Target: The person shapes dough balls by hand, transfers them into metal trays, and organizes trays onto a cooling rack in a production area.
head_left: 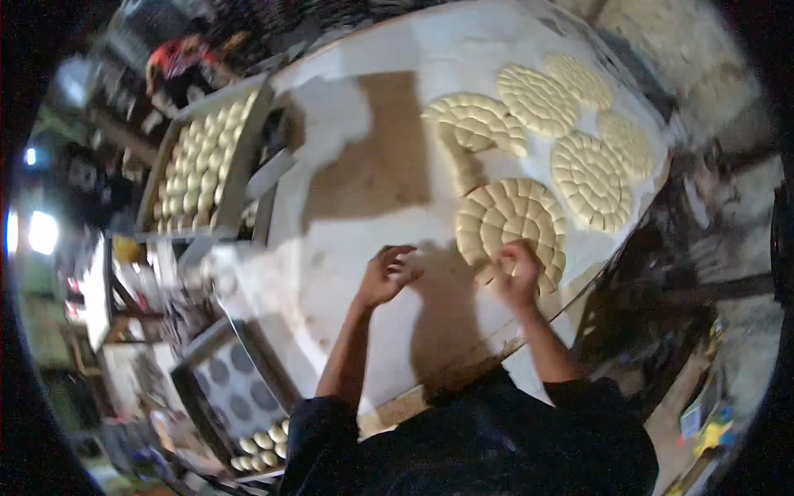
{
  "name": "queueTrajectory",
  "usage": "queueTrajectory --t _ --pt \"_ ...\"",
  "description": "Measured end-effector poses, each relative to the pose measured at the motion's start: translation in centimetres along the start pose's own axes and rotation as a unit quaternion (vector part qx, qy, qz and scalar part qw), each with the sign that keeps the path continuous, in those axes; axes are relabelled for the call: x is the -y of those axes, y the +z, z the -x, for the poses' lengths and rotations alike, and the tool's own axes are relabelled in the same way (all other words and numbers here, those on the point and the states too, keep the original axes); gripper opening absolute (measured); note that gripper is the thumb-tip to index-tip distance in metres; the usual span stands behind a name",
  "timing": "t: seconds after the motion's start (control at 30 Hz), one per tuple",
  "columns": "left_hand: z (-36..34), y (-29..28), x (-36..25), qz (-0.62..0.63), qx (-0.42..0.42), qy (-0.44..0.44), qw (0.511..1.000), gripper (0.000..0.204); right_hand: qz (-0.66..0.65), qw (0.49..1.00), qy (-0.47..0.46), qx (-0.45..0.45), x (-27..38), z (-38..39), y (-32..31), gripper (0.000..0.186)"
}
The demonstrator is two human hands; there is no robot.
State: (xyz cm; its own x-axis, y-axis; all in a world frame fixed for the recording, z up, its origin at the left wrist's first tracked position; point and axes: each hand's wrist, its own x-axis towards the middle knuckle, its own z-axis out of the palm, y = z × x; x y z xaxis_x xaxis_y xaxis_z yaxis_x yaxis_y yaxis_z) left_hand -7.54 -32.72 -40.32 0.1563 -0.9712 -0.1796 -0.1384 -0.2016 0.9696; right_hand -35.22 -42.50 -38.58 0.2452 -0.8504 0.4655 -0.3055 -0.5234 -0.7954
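Dough round (510, 223) near table edge (616, 248); right hand (517, 273) flat on it, left hand (387, 275) curled, empty.

A floured worktable (364, 107) fills the middle, brown wood showing through in patches. Off its left edge stand metal trays (240, 178) on a rack. Bright lamps (41, 231) glare at far left; rough ground (728, 331) lies to the right.

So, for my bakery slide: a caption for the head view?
Right hand presses a round patterned dough disc on the floured table; left hand beside it.
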Motion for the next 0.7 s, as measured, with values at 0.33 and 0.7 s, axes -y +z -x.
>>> queueTrajectory --t 0.33,0.7 --pt "-26.6 13.6 1.7 -0.547 -0.244 0.014 0.800 0.053 0.248 0.954 0.112 -0.129 -19.2 4.1 -13.3 0.010" --pt "-6.0 3.3 5.1 0.121 -0.170 -0.098 0.973 0.065 0.172 0.954 0.117 -0.217 -15.6 1.8 -13.2 0.011"
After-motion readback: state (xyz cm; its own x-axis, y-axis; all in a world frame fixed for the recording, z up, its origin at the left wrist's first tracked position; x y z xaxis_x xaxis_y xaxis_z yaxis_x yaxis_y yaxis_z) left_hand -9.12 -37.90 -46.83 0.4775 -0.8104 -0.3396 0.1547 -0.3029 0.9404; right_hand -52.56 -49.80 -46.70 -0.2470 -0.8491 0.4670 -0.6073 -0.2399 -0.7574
